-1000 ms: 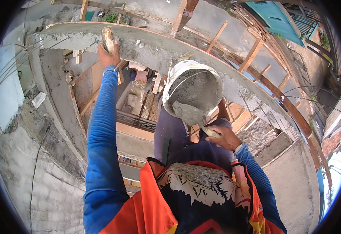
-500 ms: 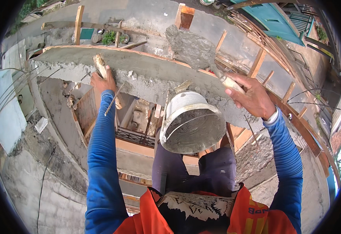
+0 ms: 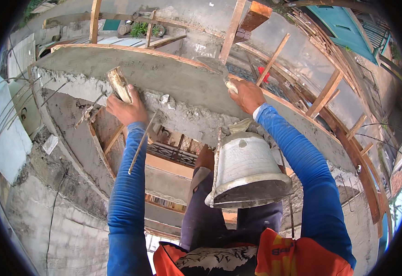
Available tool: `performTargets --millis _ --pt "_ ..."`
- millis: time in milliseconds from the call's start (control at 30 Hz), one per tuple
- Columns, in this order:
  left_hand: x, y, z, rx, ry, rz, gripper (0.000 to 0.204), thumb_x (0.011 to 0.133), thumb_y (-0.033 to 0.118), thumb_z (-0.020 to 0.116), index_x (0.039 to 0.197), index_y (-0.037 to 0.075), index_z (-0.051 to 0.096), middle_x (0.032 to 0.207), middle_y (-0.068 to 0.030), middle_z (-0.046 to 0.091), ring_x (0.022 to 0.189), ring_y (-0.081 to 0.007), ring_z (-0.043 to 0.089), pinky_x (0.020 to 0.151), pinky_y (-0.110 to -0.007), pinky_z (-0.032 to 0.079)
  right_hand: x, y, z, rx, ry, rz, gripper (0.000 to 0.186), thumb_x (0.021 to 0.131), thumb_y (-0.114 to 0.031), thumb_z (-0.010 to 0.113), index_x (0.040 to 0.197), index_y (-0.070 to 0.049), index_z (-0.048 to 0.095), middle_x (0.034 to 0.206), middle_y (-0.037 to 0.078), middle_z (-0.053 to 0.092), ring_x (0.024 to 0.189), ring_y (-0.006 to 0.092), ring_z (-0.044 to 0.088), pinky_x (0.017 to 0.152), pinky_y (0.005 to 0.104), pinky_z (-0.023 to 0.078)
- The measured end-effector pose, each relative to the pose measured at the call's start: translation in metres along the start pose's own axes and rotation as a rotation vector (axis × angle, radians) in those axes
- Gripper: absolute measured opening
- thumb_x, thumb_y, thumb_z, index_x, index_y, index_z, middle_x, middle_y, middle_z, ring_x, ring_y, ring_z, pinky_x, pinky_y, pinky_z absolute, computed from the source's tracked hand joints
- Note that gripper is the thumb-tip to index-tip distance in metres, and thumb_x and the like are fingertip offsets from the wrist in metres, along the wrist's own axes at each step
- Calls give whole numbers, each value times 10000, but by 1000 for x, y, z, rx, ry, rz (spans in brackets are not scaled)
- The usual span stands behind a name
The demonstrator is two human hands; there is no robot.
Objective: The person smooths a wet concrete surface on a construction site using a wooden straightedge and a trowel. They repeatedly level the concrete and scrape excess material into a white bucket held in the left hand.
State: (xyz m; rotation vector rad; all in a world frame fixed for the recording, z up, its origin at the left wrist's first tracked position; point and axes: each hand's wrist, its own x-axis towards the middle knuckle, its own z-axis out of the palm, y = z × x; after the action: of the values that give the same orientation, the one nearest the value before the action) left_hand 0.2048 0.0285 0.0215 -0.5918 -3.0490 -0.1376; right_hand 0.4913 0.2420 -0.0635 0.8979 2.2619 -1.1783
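My left hand [image 3: 128, 109] is closed round a short, rough length of wood [image 3: 117, 83] at the near edge of a grey concrete beam [image 3: 164, 73]. The wood's upper end sticks out above my fingers. In my right hand [image 3: 248, 96] is a trowel [image 3: 213, 65], gripped by its pale wooden handle. Its cement-smeared blade lies at the beam's far edge, by the formwork board. A white bucket [image 3: 247, 158], crusted with cement, hangs or rests against the beam's near side above my legs, its mouth tilted toward me. Its inside is mostly dark.
Upright wooden struts [image 3: 233, 30] stand along the far side of the formwork. Thin steel bars [image 3: 142, 146] jut from the beam's near side. Openings below show a decorative railing [image 3: 171, 154]. Stacked planks [image 3: 320, 41] lie far right, beside a teal panel [image 3: 343, 27].
My right hand and the trowel have moved left and inward, the blade now low at the beam's far edge. The bucket appears lower and further right. My left hand keeps its grip on the wood.
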Motion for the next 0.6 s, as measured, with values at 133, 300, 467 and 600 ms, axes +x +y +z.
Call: performTargets --millis 133,300,467,600 --pt "2 -3 2 17 24 25 599 962 500 646 1058 -70 491 1066 -259 485 1081 -435 435 974 -583 358 15 18 -17 18 -39 8 433 974 -307 618 1320 -46 619 1174 232 697 1092 436 645 975 516 502" --pt "3 -2 0 30 -12 1 586 961 487 648 1042 -69 485 1062 -263 482 1084 -448 436 991 -590 346 41 36 13 -41 -173 -106 429 980 -328 631 1285 -28 650 1160 256 696 1068 440 643 993 507 489" --pt "4 3 1 19 -35 -7 591 961 486 644 1036 -78 481 1068 -273 480 1084 -458 438 1002 -597 344 49 73 -7 104 -304 -211 558 970 -387 644 1454 -123 555 1017 144 725 916 301 706 822 420 562" --pt "2 -1 -2 61 -37 1 589 964 475 644 1034 -85 473 1078 -280 474 1095 -463 433 1003 -602 342 48 49 -63 441 -667 161 584 980 -456 631 1411 -63 591 852 66 666 697 151 657 651 304 539"
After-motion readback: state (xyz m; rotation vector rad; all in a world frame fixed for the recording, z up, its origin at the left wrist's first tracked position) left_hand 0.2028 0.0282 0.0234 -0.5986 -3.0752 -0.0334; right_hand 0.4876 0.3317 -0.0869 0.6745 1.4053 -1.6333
